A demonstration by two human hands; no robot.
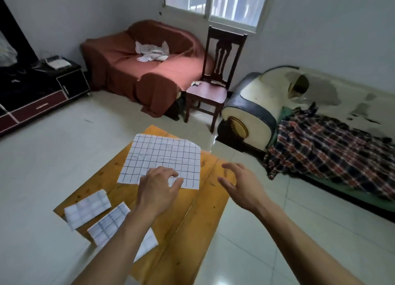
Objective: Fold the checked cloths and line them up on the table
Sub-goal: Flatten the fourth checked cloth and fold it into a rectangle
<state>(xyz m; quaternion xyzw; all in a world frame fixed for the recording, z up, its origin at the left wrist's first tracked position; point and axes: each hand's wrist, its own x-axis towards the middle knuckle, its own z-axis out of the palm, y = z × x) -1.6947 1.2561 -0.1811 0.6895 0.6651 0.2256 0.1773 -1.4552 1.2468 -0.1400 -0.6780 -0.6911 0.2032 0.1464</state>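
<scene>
A white checked cloth (164, 156) lies spread flat on the far half of the wooden table (192, 210). My left hand (159, 188) rests on its near edge, fingers slightly bent and touching the fabric. My right hand (239, 183) hovers above the table's right side, just right of the cloth, fingers loosely curved and holding nothing. Two folded checked cloths (87, 209) (109, 222) lie side by side at the table's near left. A third folded cloth (147, 243) is partly hidden under my left forearm.
More white cloths (151, 52) lie in a heap on the red-covered sofa (128, 71) at the back. A wooden chair (211, 88) stands beyond the table. To the right is a sofa with a plaid blanket (324, 148). A dark cabinet (42, 88) stands at the left.
</scene>
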